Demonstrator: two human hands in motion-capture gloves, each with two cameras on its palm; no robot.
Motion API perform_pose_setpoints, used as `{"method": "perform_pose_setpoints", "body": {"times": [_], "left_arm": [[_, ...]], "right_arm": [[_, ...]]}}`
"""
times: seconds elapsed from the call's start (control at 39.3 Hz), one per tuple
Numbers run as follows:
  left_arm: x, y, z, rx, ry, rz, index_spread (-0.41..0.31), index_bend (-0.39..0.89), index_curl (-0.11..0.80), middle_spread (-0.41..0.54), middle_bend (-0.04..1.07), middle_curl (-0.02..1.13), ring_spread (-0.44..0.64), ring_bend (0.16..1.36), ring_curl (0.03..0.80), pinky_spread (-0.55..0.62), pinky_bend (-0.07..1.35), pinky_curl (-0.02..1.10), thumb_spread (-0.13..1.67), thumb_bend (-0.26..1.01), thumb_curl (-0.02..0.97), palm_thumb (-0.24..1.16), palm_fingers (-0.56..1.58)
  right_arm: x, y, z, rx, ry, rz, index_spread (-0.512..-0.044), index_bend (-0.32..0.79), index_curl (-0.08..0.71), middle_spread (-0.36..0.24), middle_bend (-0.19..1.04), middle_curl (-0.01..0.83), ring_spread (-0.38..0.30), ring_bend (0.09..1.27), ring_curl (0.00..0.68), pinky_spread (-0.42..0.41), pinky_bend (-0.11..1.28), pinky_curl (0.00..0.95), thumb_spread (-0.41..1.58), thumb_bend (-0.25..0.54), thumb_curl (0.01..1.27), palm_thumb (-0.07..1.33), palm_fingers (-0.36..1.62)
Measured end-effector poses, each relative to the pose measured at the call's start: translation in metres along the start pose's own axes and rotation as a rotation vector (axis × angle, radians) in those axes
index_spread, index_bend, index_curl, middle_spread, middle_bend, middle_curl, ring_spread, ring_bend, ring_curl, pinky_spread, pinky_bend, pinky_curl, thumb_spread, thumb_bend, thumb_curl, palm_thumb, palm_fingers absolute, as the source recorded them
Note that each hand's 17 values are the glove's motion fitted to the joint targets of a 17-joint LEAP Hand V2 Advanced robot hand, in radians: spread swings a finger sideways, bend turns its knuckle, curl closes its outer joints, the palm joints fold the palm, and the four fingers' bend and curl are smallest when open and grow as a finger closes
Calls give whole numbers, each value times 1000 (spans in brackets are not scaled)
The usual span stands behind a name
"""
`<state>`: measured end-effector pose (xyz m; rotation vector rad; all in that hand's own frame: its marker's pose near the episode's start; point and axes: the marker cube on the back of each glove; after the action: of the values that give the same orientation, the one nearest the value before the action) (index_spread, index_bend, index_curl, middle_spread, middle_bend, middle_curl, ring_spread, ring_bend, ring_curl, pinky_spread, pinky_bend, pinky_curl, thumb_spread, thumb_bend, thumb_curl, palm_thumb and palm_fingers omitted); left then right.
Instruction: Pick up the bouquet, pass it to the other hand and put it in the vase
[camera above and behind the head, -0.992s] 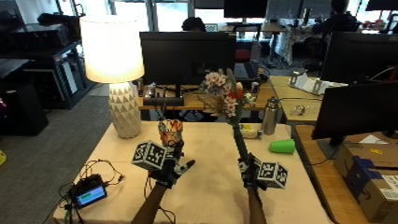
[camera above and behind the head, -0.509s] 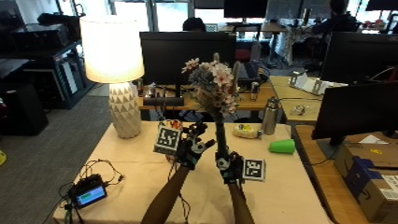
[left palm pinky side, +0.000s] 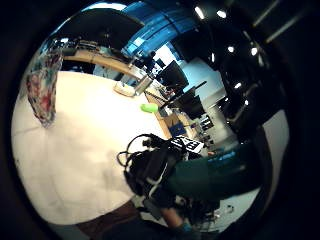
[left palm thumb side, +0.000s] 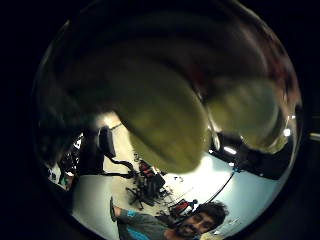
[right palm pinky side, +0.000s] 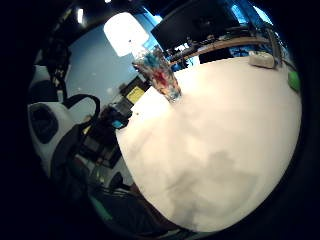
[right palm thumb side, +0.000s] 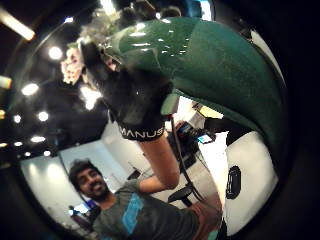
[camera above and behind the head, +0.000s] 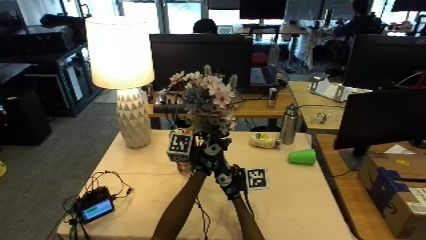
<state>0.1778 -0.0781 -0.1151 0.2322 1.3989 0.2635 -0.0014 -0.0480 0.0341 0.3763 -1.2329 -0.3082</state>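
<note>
Left hand (camera above and behind the head: 203, 156) gripping bouquet (camera above and behind the head: 205, 102) upright above it, right hand (camera above and behind the head: 229, 181) just below, seemingly on stems

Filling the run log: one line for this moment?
phase: handover | bouquet: raised above table | left hand: holds stems | right hand: just below | vase: empty

The table (camera above and behind the head: 299, 200) bears a lamp (camera above and behind the head: 123, 75), green cup (camera above and behind the head: 302, 156) and vase (right palm pinky side: 160, 74).

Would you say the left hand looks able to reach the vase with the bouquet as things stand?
Probably yes. The left hand grips the bouquet upright above the table, and the vase stands close by with bare tabletop around it. Only the right hand, just below, is near.
</note>
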Motion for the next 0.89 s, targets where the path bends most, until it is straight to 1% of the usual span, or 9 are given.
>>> {"method": "perform_pose_setpoints", "body": {"times": [0.18, 0.33, 0.46, 0.59, 0.64, 0.74, 0.81, 0.84, 0.89], "left_arm": [[-2, -10, -3, -5, -32, -18, -204, 159, 248, -243, 179, 368, -262, 630, 327, -259, 622, 404, 834, 33, 459, 785, 1150], [0, -13, -1, -11, -48, -14, -260, 132, 270, -326, 369, 442, -338, 699, 378, -360, 573, 406, 664, -24, 515, 798, 1362], [5, -13, -2, -15, -47, -24, -280, 150, 290, -354, 503, 493, -359, 748, 409, -396, 576, 411, 694, -42, 520, 763, 1411], [16, -18, -13, -49, -7, -2, -295, 171, 317, -369, 580, 529, -369, 780, 431, -418, 601, 422, 747, -33, 516, 750, 1409], [20, -22, -21, -63, -10, 41, -300, 181, 330, -373, 596, 538, -371, 792, 438, -424, 609, 425, 768, -27, 515, 756, 1403], [37, -36, -48, -44, -117, 204, -305, 184, 351, -377, 620, 552, -375, 809, 449, -430, 627, 432, 791, -20, 518, 778, 1388], [57, -39, -64, -7, -98, 140, -309, 187, 368, -375, 627, 557, -374, 818, 455, -431, 637, 437, 775, -17, 533, 803, 1370], [63, -42, -71, 4, -109, 146, -306, 183, 371, -373, 628, 560, -374, 821, 457, -430, 639, 439, 767, -19, 537, 806, 1365], [72, -53, -88, 27, -167, 230, -305, 185, 380, -374, 627, 561, -372, 822, 459, -430, 645, 441, 749, -21, 546, 815, 1358]], "right_arm": [[16, -1, 10, -5, 1, -34, -275, 163, 455, -182, 629, 578, -205, 879, 514, -322, 655, 459, 339, -28, 785, 1013, 1318], [21, -4, 14, -7, 13, -88, -276, 168, 463, -181, 628, 578, -205, 876, 513, -326, 638, 455, 339, -28, 790, 1012, 1319], [16, 3, 13, -31, 2, -7, -278, 155, 463, -181, 635, 579, -209, 871, 511, -329, 617, 448, 351, -37, 789, 990, 1310], [15, 20, -4, -72, 28, 10, -281, 67, 418, -174, 600, 563, -213, 859, 502, -328, 660, 448, 415, -43, 776, 955, 1219], [15, 30, -15, -70, 27, 19, -285, 36, 389, -175, 549, 546, -212, 816, 488, -295, 714, 455, 477, -51, 760, 924, 1127], [36, 50, -43, -20, 60, 18, -285, 58, 357, -178, 491, 522, -208, 758, 471, -214, 686, 450, 622, -47, 724, 873, 1021], [60, 63, -62, 53, 108, 16, -291, 110, 364, -177, 458, 511, -199, 718, 464, -131, 602, 444, 723, -39, 696, 846, 919], [66, 67, -67, 79, 106, 29, -291, 109, 359, -177, 455, 508, -199, 702, 457, -111, 589, 438, 746, -36, 689, 842, 921], [77, 76, -76, 128, 118, 64, -291, 110, 348, -177, 444, 499, -198, 676, 443, -84, 560, 422, 785, -31, 675, 838, 928]]}}
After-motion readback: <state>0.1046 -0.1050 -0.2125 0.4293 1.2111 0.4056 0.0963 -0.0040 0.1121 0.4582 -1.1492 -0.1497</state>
